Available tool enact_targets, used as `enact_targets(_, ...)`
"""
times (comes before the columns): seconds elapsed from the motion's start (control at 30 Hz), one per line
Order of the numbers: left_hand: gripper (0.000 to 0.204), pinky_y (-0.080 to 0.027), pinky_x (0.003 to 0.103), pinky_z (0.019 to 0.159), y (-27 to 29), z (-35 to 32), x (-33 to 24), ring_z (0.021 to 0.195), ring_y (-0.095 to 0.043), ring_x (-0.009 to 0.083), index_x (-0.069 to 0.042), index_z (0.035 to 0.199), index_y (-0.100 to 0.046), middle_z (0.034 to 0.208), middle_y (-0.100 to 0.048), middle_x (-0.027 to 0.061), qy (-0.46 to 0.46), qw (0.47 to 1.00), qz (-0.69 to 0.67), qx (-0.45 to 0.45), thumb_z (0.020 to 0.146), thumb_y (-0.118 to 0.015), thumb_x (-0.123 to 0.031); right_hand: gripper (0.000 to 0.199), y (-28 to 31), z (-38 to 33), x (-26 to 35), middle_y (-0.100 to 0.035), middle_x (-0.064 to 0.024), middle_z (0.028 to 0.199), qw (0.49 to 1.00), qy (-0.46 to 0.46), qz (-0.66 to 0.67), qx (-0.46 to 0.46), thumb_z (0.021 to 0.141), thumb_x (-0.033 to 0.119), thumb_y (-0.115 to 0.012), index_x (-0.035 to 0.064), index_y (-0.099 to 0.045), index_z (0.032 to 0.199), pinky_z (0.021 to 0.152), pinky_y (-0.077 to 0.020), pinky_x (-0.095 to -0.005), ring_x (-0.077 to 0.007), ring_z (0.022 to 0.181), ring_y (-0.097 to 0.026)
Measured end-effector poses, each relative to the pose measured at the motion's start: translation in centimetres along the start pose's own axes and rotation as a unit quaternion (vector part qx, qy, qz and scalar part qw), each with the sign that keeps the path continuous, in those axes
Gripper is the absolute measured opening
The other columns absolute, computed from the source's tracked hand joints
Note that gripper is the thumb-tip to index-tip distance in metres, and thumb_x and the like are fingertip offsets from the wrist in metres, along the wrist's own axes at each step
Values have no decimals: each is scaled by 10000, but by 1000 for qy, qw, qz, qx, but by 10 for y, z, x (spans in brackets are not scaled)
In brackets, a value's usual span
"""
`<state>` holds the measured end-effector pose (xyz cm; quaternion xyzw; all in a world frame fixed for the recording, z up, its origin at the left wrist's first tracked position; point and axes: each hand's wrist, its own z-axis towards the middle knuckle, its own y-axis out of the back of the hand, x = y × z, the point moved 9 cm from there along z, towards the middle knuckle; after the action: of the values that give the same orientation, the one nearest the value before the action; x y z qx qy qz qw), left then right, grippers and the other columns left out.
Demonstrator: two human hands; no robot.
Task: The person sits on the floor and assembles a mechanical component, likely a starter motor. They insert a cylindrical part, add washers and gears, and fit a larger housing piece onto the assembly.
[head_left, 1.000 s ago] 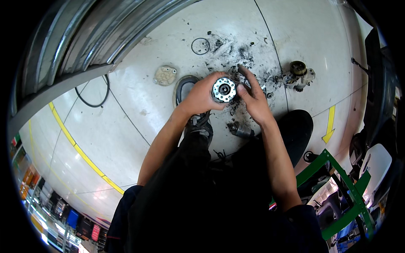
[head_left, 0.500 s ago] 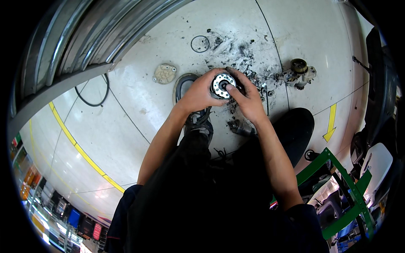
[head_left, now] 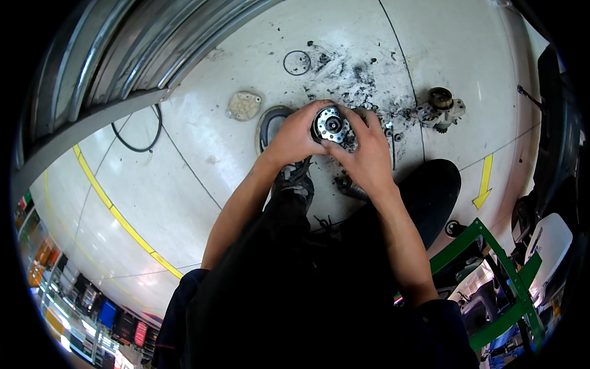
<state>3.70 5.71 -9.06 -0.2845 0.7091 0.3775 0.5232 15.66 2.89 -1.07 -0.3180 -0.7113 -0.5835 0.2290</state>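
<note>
Metal cylinder (head_left: 332, 125) in both hands (head_left: 298, 135) (head_left: 369, 158); yellow arrow (head_left: 485, 178) on floor (head_left: 193, 138)

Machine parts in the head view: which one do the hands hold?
The round silver-faced part, holes ringing its centre, held by the left hand and right hand; the pale flat cover and bulky housing rest on the floor.

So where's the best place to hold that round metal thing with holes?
Probably around the curved side of the round metal part, coming from left and right: its holed face points upward, leaving that side for fingers to wrap. The left hand curls round it, with the right hand opposite.
</note>
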Motion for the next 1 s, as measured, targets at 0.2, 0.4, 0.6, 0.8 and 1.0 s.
enact_targets(0.2, 716, -463, 364, 984, -2, 0, 4, 1142, -613, 291, -23, 1276, -530, 1208, -638, 152, 20, 1000, -18, -4, 613, -795, -78, 215, -2, -16, 27, -641, -92, 1059, 974, 206, -83, -52, 692, 98, -768, 70, -701, 894, 876, -493, -413, -305, 1016, -603)
enact_targets(0.4, 725, -476, 376, 961, 0, -1, 7, 1126, -614, 306, -33, 1273, -523, 1192, -638, 156, 32, 999, -20, -9, 613, -814, -112, 255, 5, 1, 29, -647, -103, 1106, 985, 150, -55, -62, 706, 95, -762, 65, -706, 953, 913, -486, -428, -331, 1053, -599)
enact_targets(0.6, 742, -481, 409, 937, -4, 2, 5, 1099, -599, 377, -25, 1243, -527, 1165, -627, 190, -23, 999, -4, -37, 591, -840, -193, 302, -2, -1, 2, -610, -156, 1280, 993, 116, 8, 21, 734, 121, -776, 74, -728, 1028, 958, -486, -404, -349, 1135, -592)
enact_targets(0.8, 768, -491, 388, 885, -13, 23, -18, 1011, -630, 346, 27, 1196, -554, 1071, -647, 208, 78, 992, -45, 89, 576, -861, -305, 240, 1, 26, -34, -641, -153, 1064, 983, -30, 172, 64, 889, 190, -681, 5, -689, 1042, 895, -473, -358, -299, 1014, -613)
enact_targets(1.0, 712, -516, 320, 816, -2, 28, -68, 918, -651, 205, 86, 1174, -555, 986, -675, 157, 158, 952, -230, 124, 670, -870, -306, 274, 31, 39, -22, -611, -62, 988, 887, -65, 427, 164, 953, 213, -598, -35, -683, 1031, 905, -423, -316, -171, 981, -560)
